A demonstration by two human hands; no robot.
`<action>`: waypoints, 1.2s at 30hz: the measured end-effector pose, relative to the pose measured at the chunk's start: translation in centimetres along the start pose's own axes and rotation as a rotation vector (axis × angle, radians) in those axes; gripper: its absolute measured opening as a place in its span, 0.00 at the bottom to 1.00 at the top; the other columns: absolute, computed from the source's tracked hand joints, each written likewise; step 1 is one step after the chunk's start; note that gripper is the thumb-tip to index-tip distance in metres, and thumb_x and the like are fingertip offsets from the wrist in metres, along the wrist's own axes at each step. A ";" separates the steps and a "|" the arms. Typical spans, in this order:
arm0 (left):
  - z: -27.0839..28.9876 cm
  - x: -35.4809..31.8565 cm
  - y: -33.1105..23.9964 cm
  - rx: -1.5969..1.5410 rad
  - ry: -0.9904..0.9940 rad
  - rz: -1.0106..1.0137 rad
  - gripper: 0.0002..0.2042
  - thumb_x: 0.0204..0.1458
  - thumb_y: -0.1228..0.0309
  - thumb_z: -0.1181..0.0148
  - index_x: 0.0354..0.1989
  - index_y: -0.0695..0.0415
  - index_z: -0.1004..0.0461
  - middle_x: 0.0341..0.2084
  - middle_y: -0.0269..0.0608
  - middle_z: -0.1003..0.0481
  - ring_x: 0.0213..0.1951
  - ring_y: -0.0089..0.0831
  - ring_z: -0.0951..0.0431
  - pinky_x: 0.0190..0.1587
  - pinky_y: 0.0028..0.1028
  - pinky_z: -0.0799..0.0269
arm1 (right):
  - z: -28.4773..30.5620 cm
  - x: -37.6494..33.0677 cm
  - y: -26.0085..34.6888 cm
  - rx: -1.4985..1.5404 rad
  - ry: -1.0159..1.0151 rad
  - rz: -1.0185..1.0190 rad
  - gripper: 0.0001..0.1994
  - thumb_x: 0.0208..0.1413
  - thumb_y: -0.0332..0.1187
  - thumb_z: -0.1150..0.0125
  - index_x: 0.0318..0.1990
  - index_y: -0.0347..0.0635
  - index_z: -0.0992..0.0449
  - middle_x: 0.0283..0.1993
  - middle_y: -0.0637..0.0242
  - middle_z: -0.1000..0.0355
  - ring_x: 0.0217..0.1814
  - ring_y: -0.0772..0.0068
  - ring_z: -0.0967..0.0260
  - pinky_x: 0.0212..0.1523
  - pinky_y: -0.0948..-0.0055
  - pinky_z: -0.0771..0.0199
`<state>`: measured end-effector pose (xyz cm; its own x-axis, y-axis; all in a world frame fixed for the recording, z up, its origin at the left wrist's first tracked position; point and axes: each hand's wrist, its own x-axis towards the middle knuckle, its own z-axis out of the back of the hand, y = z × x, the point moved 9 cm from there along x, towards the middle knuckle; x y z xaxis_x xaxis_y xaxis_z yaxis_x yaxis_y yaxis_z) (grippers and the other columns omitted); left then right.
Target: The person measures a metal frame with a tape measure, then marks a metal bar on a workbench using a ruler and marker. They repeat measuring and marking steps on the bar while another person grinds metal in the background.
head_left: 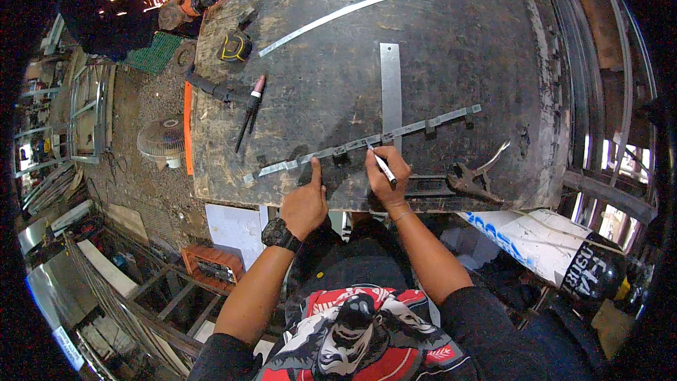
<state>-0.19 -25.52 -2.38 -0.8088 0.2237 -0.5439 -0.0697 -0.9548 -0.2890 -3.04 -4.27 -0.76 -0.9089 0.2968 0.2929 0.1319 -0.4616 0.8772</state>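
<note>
A narrow metal strip [412, 127] with several small dark tabs along it lies slantwise across the near part of the worn table, its right end farther away. My left hand [305, 204], with a dark watch at the wrist, rests its stretched index fingertip on the strip; the other fingers curl below. My right hand [389, 175] grips a white marker [383, 166], tip at the strip's near edge, right of my left finger. A flat steel rule [390, 85] with a hole at its far end runs under the strip.
Another thin metal strip [374, 2] lies far back. A tape measure [235, 47] and slim dark tool [247, 123] sit left; a plier-like metal tool [479, 178] is near right. Beyond the far-left corner, an angle grinder [189, 5] throws sparks beside another person. A fan [162, 139] stands left.
</note>
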 end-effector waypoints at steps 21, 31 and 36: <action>-0.5 0.1 0.5 -0.023 0.011 0.043 0.41 0.64 0.64 0.49 0.78 0.55 0.68 0.27 0.62 0.21 0.26 0.61 0.21 0.31 0.57 0.26 | 0.5 -0.2 -0.2 -0.055 -0.054 -0.018 0.06 0.56 0.27 0.31 0.36 0.41 0.24 0.31 0.61 0.24 0.27 0.64 0.24 0.30 0.67 0.26; -0.5 0.1 0.5 -0.026 0.018 0.040 0.41 0.64 0.64 0.49 0.78 0.55 0.69 0.27 0.62 0.21 0.26 0.62 0.21 0.32 0.56 0.26 | 0.7 -0.2 0.0 -0.065 -0.095 -0.020 0.07 0.56 0.26 0.31 0.35 0.42 0.25 0.30 0.61 0.24 0.27 0.62 0.24 0.30 0.66 0.25; -0.5 0.1 0.5 -0.019 0.020 0.035 0.41 0.64 0.64 0.50 0.78 0.56 0.70 0.27 0.62 0.21 0.26 0.62 0.21 0.32 0.57 0.26 | 0.5 -0.3 -0.3 -0.097 -0.052 -0.006 0.07 0.56 0.26 0.31 0.35 0.42 0.26 0.30 0.62 0.25 0.26 0.62 0.25 0.29 0.67 0.26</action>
<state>-0.03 -25.87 -2.98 -0.7988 0.1944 -0.5693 -0.0303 -0.9581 -0.2847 -2.58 -3.86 -0.95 -0.8876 0.3411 0.3095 0.0859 -0.5375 0.8389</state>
